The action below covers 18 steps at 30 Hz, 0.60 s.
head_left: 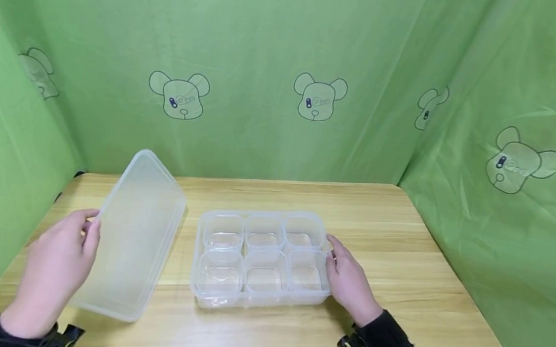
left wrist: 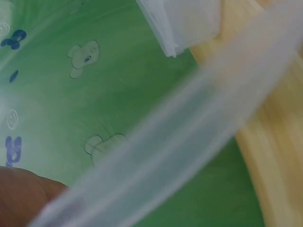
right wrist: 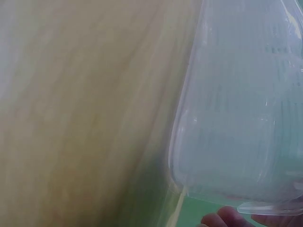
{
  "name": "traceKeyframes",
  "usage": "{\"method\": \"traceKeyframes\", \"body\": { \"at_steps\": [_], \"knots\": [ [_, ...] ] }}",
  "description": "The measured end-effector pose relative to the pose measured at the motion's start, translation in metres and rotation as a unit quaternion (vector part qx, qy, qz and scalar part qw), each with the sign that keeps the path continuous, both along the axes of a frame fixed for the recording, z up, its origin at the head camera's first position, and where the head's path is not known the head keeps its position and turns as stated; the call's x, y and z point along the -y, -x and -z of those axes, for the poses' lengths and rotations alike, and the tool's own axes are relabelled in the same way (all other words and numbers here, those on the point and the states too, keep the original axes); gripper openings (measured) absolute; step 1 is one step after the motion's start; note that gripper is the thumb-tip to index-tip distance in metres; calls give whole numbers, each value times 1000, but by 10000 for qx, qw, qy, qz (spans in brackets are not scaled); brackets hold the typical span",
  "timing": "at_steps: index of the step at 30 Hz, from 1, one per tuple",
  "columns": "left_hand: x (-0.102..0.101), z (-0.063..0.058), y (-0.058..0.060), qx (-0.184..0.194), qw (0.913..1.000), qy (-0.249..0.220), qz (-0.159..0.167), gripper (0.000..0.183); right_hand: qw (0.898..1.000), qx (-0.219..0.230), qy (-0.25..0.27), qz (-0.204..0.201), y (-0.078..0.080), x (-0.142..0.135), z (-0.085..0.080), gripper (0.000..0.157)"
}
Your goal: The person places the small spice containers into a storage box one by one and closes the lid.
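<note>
My left hand [head_left: 58, 268] grips the left edge of a translucent plastic lid [head_left: 131, 242], which stands tilted over the left side of the table. The lid's blurred rim [left wrist: 165, 146] crosses the left wrist view, with part of a finger at the lower left. In the middle sits a clear plastic storage box [head_left: 262, 298] with several small open compartments in two rows; no contents show in them. My right hand [head_left: 352, 281] holds the box by its right end. From the right wrist, the box's side wall [right wrist: 227, 118] fills the right half, fingertips [right wrist: 227, 216] at its rim.
The wooden table [head_left: 428, 308] has a light grain and a rounded far right corner. Green cloth [head_left: 250, 141] with printed bear heads hangs behind it and along both sides. Black cuffs with small wrist-worn devices [head_left: 358, 345] sit at both wrists.
</note>
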<state>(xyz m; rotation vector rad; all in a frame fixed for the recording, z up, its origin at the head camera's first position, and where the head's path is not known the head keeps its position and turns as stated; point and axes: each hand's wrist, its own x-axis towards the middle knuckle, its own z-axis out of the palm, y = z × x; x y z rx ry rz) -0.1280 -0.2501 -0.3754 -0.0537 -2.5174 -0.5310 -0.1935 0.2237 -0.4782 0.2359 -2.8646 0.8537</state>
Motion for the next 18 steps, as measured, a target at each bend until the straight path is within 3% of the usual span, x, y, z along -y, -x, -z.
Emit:
{"method": "traceKeyframes", "body": {
  "at_steps": [8,18],
  "knots": [
    [-13,-9,9,-966,9943,197,397,25,10000,59,-27,38,2,1,1,50],
    [-35,-18,19,-1695,9788,532,1023,29,10000,61,-9,60,3,2,1,50]
  ]
}}
